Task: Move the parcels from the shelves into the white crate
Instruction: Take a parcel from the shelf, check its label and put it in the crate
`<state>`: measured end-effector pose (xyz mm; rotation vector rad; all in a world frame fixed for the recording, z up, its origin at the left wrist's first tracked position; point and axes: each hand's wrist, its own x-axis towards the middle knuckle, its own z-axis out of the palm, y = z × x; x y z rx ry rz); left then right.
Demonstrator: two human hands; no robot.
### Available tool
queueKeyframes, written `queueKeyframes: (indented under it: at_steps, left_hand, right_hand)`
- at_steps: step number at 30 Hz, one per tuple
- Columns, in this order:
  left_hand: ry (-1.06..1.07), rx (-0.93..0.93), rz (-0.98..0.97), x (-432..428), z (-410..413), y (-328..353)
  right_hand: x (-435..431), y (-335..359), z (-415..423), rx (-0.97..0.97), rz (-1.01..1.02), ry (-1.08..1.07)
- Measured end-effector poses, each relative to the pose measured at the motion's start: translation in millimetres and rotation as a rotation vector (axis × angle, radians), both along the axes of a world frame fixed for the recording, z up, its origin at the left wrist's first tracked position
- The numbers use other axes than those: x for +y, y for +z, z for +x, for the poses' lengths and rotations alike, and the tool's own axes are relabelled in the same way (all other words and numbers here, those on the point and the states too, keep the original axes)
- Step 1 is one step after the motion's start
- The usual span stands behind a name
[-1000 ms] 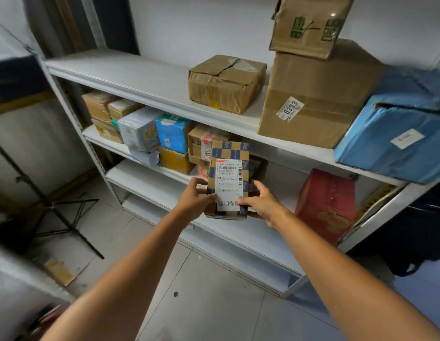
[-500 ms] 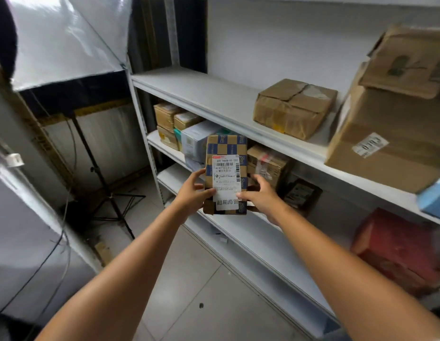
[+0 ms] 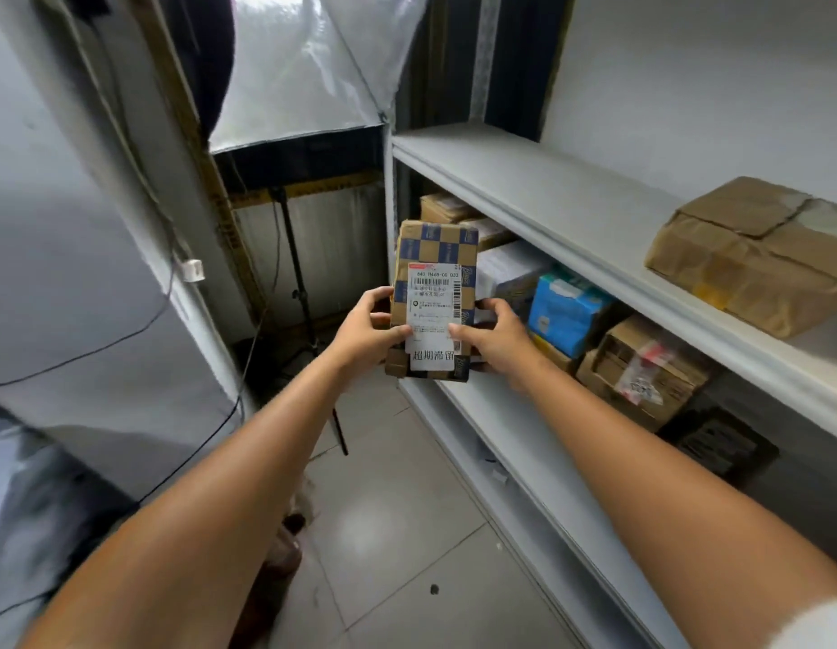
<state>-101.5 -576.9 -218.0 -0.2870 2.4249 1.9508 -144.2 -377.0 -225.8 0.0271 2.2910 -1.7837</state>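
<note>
I hold a brown parcel with blue checks and a white label [image 3: 435, 297] upright in front of me, clear of the shelves. My left hand [image 3: 367, 330] grips its left edge and my right hand [image 3: 494, 337] grips its right edge. On the white shelves [image 3: 538, 189] to the right sit more parcels: a taped brown box [image 3: 753, 255] on the upper shelf, a blue packet [image 3: 566, 311], a white box [image 3: 510, 274] and a brown box with a plastic pouch [image 3: 641, 372] on the middle shelf. The white crate is not in view.
A light stand [image 3: 299, 292] with a softbox [image 3: 309, 72] stands by the shelf's left end, with cables on the wall at left. A dark flat item [image 3: 721, 442] lies on a lower shelf. Grey tiled floor [image 3: 398, 531] lies below.
My view has swung left, so the shelves have slid to the right. The parcel stays in both hands and has come away from the shelf toward the left.
</note>
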Motion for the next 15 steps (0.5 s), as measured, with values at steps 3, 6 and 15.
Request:
queueKeyframes:
  at_steps: [3, 6, 15]
  left_hand:
    - [0.101, 0.0, -0.036, -23, 8, -4]
    - [0.234, 0.013, -0.063, -42, 23, -4]
    - [0.711, 0.019, -0.144, -55, 105, 2]
  right_hand:
    - [-29, -6, -13, 0.014, -0.015, 0.094]
    - [-59, -5, -18, 0.07, -0.028, 0.218]
    - [-122, 0, -5, 0.09, -0.092, 0.635]
